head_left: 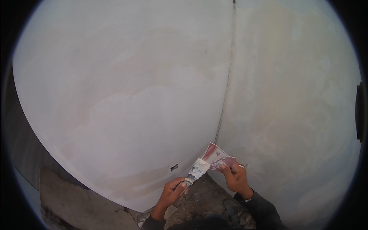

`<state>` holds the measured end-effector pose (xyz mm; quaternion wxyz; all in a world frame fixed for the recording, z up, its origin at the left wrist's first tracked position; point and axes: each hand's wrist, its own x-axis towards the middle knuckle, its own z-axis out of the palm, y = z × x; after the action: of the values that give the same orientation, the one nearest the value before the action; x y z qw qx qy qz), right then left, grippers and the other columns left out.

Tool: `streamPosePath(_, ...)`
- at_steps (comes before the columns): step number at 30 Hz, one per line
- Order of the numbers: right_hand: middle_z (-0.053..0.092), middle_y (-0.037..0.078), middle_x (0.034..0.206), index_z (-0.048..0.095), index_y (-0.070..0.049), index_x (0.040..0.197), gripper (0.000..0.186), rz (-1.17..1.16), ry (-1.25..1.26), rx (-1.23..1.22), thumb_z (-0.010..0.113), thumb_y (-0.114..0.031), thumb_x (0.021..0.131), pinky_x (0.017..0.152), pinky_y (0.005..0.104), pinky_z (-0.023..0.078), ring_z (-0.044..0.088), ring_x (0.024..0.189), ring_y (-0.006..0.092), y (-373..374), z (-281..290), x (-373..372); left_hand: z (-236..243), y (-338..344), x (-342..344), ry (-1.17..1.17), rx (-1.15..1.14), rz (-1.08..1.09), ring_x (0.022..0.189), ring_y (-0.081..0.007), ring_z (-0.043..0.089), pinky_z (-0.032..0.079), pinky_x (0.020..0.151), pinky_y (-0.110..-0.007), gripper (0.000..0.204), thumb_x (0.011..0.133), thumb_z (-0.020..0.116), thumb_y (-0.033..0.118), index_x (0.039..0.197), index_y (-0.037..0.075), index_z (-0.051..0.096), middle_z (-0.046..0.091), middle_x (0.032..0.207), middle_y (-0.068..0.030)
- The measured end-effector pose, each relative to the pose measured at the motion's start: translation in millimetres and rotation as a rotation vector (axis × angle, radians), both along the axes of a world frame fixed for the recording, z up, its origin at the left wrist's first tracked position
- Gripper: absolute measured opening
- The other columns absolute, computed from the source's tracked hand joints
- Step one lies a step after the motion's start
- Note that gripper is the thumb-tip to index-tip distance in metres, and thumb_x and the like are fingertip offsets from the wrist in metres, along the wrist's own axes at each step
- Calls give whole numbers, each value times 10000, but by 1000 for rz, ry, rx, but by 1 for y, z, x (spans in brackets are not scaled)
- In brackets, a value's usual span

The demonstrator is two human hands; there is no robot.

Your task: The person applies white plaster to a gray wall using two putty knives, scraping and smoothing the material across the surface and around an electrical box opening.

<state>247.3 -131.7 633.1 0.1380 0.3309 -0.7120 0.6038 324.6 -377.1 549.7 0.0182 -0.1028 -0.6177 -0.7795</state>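
Note:
My left hand (171, 192) is closed round the handle of a putty knife (198, 168), whose blade is smeared with white paste. In my right hand (235, 177), fingers and thumb grip a flat, red-and-white spreader (215, 156), also coated with white paste. The putty knife's blade meets the lower left side of the spreader, low in front of the wall corner. Part of the right fingers is hidden behind the spreader.
Two pale, patchily plastered walls (145, 92) meet at a dark vertical corner line (229, 80). A small dark rectangular opening (174, 167) sits low in the left wall. Below lies a rough floor with debris (203, 199); a brown slab-like surface (76, 199) is at the lower left.

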Motion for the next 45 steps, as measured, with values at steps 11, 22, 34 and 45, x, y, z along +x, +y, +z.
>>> streamPosePath(11,720,57,845,682,38,1128,203,3,-136,-38,612,-130,1038,724,274,508,622,782,81,10,-23,-13,-4,0,4,52,68,-20,536,-85,485,396,494,-234,362,1057,524,254,1240,-44,614,610,762,-75)
streamPosePath(22,695,57,1002,641,1,1177,228,12,-276,-29,593,-179,1045,730,291,530,655,842,120,47,-44,-9,-8,13,8,94,192,49,607,-75,527,414,532,-230,327,1071,519,238,1265,-3,625,633,813,-40)
streamPosePath(34,669,36,916,562,14,1275,304,74,-393,-510,550,-184,1045,551,247,456,605,667,90,16,26,7,-9,9,-5,208,2,50,719,-75,557,452,623,-250,338,1039,571,215,1290,-4,628,644,892,-38)
streamPosePath(45,673,106,1198,522,62,1373,433,313,-728,-515,539,-106,974,913,331,529,666,1055,167,41,-16,-24,53,47,-48,691,-634,494,819,-227,643,529,724,-334,500,788,799,3,1275,63,704,647,989,-112)
